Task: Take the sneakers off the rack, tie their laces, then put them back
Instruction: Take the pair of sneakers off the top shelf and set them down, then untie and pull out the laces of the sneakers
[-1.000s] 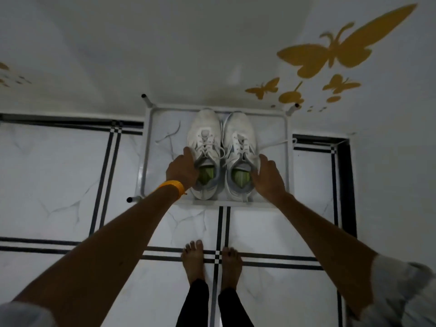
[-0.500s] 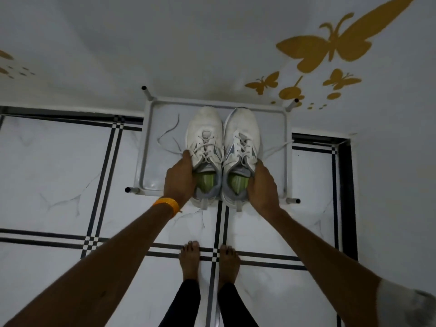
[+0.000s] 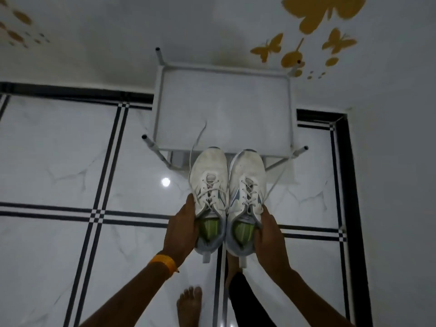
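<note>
Two white sneakers with green insoles hang side by side in the air, toes pointing away from me. My left hand [image 3: 180, 228] grips the outer side of the left sneaker [image 3: 208, 182]. My right hand [image 3: 269, 239] grips the outer side of the right sneaker [image 3: 247, 180]. Their laces are untied; one loose lace [image 3: 197, 142] trails up over the rack's front edge, another hangs off the right shoe. The white metal rack [image 3: 224, 107] stands against the wall beyond the shoes, its top shelf bare.
White marble floor tiles [image 3: 59, 161] with black stripe borders spread around the rack. My bare feet [image 3: 190, 305] stand below the shoes. The white wall [image 3: 141, 31] behind carries yellow butterfly stickers. A dark floor border runs along the right side.
Both hands have lifted the pair of sneakers off the rack's shelf and drawn them toward me; the shelf is now bare and the laces dangle.
</note>
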The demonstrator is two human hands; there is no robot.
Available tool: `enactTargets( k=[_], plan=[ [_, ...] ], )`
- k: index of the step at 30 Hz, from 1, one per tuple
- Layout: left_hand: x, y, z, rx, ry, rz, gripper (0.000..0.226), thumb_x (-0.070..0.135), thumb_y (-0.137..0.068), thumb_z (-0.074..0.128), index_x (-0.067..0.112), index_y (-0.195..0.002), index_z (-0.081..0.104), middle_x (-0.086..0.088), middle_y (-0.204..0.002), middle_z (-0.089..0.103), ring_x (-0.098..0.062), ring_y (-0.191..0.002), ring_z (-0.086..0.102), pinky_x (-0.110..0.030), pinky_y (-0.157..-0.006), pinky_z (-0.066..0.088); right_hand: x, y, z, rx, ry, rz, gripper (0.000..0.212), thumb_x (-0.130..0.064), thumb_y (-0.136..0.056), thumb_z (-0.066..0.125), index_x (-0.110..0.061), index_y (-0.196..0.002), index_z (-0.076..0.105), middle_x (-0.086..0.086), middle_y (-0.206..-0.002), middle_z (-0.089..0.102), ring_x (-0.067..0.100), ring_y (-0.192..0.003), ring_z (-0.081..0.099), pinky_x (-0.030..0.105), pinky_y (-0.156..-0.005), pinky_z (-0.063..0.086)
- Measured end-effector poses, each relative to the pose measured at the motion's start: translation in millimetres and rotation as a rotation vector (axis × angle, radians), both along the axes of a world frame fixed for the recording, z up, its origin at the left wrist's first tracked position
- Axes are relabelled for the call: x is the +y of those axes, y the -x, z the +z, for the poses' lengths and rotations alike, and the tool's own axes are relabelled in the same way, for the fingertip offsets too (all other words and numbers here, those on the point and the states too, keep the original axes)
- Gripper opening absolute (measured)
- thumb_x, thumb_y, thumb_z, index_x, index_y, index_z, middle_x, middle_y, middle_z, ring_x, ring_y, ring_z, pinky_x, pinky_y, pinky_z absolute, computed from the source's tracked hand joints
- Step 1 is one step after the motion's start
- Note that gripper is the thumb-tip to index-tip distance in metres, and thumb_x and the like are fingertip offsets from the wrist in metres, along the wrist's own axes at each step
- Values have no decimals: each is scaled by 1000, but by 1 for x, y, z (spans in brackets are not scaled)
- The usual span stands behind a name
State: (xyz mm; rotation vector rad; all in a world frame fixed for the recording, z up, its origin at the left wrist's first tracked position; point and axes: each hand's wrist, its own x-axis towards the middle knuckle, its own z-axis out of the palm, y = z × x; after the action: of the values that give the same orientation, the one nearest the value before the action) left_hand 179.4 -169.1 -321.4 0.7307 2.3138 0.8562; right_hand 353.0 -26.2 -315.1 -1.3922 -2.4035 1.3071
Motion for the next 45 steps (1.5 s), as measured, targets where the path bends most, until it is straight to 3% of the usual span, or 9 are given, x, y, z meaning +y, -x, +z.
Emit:
enactTargets(
  k=[4, 8, 18, 22, 24, 30, 33, 40, 45],
  plan=[
    [-30, -25, -85, -90, 79, 3, 55, 38, -95, 50, 20, -143, 31, -2, -121, 62, -15, -104, 64, -39, -94, 56, -27, -25, -80, -70, 48, 16, 52, 2, -96, 43, -11, -146, 35, -3, -129, 50, 2, -115, 44, -4, -91, 29],
    [-29, -25, -190, -42, 116, -50, 53, 30, -95, 49, 16, -143, 31, -10, -121, 64, -24, -105, 64, -45, -93, 55, -20, -26, -180, -77, -3, 81, 50, 2, -95, 45, -6, -144, 39, 12, -132, 57, 21, -120, 53, 19, -98, 36],
    [-12, -27, -365, 45, -26, -42, 32, 14, -95, 48, 6, -126, 45, -13, -109, 67, -29, -94, 66, -39, -85, 55, 10, -27, -357, -194, 17, 196, 52, -14, -94, 50, -10, -144, 37, 12, -137, 55, 28, -125, 54, 36, -105, 43],
    [-12, -19, -381, 132, -107, -56, 35, 46, -91, 46, 18, -113, 48, 6, -77, 61, -12, -67, 60, -28, -58, 45, 36, -14, -327, -491, -378, 321, 58, -58, -82, 52, -14, -119, 49, 8, -114, 57, 29, -105, 58, 38, -77, 48],
    [-18, -13, -384, 258, -122, -37, 47, 62, -88, 42, 24, -115, 48, 9, -75, 58, -9, -64, 57, -26, -56, 41, 38, -7, -306, -318, -633, 264, 53, -53, -85, 56, -14, -121, 54, 7, -115, 56, 26, -106, 57, 37, -76, 48],
    [-21, 4, -376, 541, -337, -224, 28, 24, -96, 54, 22, -124, 57, 3, -128, 54, -12, -81, 57, -22, -72, 47, 0, 41, -323, 32, -207, 575, 26, -12, -91, 63, -10, -116, 67, 4, -101, 70, -4, -59, 53, 6, -59, 43],
    [-16, 8, -371, 480, -301, -423, 14, 19, -96, 51, 21, -105, 61, 2, -108, 64, -14, -88, 59, -30, -77, 51, -7, 46, -330, 56, -115, 467, 13, -8, -91, 62, -4, -102, 69, 4, -65, 68, 2, -39, 57, 11, -44, 47],
    [-7, 3, -357, 360, -179, -331, 3, 13, -91, 51, 15, -89, 52, -6, -79, 65, -24, -70, 57, -37, -64, 47, -17, 57, -331, -110, -227, 417, 12, -5, -87, 60, 3, -88, 70, 20, -85, 72, 26, -75, 69, 35, -72, 58],
    [1, 3, -351, 145, -186, -124, 18, 21, -85, 61, 9, -72, 58, -7, -69, 62, -21, -67, 54, -31, -60, 42, -15, 54, -330, -71, -183, 281, 16, -11, -88, 57, 1, -94, 67, 18, -97, 70, 24, -83, 62, 28, -66, 43]
  ],
)
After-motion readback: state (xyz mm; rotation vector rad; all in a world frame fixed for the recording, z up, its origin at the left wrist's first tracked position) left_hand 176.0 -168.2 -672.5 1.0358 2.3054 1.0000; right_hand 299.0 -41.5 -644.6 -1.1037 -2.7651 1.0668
